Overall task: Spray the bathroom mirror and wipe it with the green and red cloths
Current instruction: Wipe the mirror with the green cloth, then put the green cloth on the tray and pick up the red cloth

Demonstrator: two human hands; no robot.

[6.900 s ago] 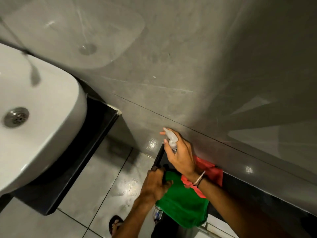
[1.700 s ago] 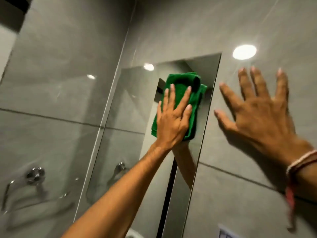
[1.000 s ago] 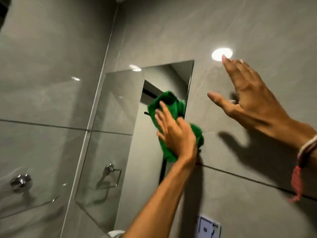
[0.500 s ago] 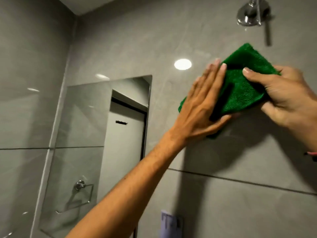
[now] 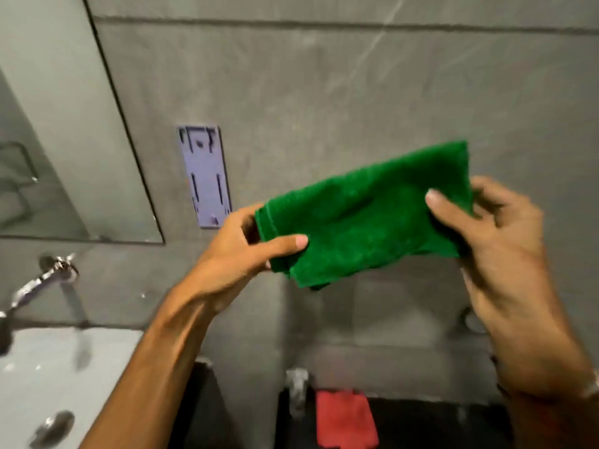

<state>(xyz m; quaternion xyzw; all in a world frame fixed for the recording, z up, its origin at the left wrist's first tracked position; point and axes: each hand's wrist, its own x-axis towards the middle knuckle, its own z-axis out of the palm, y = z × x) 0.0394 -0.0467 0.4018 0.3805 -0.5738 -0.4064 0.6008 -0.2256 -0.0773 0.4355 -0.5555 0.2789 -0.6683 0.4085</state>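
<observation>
A folded green cloth (image 5: 366, 212) is held in the air in front of the grey tiled wall. My left hand (image 5: 240, 257) pinches its left end, and my right hand (image 5: 499, 247) grips its right end. The mirror (image 5: 64, 140) shows at the upper left, apart from the cloth. A red cloth (image 5: 345, 419) lies below on a dark ledge. Beside it stands the spray bottle (image 5: 296, 392), small and blurred.
A white basin (image 5: 48, 384) with a drain sits at the lower left under a chrome tap (image 5: 42, 280). A pale purple plastic plate (image 5: 204, 176) is fixed to the wall right of the mirror. A dark ledge (image 5: 437, 422) runs along the bottom.
The green cloth has come off the mirror and the wall. Both hands now hold it stretched between them, lower down. The view has dropped towards the basin and ledge.
</observation>
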